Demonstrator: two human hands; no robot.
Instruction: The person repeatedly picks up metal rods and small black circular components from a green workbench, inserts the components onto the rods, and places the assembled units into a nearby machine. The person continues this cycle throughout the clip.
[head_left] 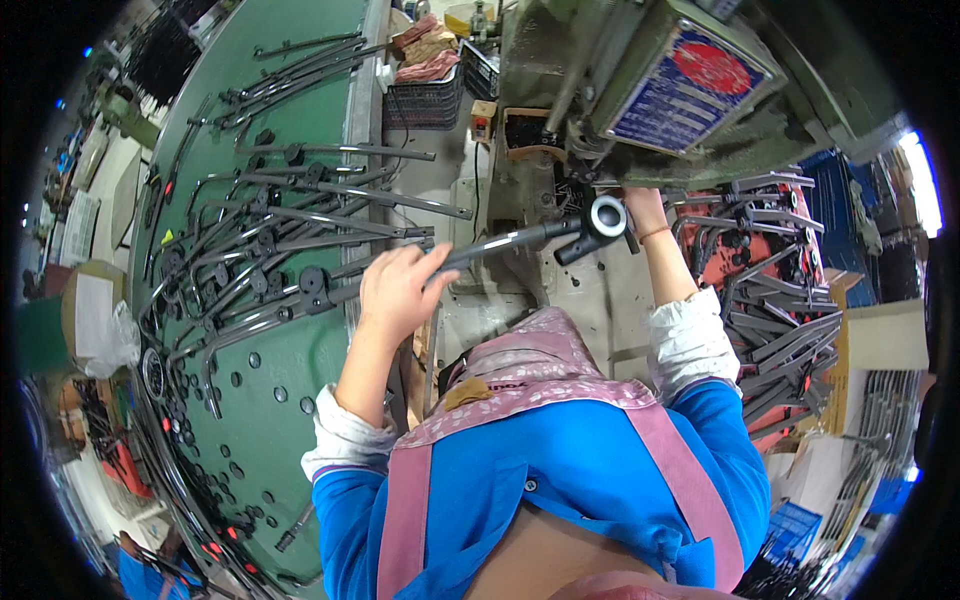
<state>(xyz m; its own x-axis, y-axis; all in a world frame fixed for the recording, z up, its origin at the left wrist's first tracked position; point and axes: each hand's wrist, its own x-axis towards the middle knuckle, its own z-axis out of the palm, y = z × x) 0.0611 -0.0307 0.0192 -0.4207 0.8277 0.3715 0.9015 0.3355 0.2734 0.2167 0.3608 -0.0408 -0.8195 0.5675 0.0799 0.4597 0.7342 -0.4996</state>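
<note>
My left hand [400, 290] is closed around a dark metal tube [505, 241]. From that hand the tube runs rightward, below the head of a green machine [690, 80]. At its right end is a black joint with a pale ring [607, 216] and a short black stub. My right hand [645, 208] is just beyond this ring, close under the machine head. Its fingers are mostly hidden there, so what they touch cannot be made out. To the left of my left hand, bent metal tubes with black round fittings [315, 286] lie on a green table [300, 375].
Small black caps [280, 394] are scattered over the green table. Several dark tube parts [775, 330] are piled on red material at my right. A black crate with cloths [425, 100] and a box of small dark parts [532, 132] stand beyond my hands.
</note>
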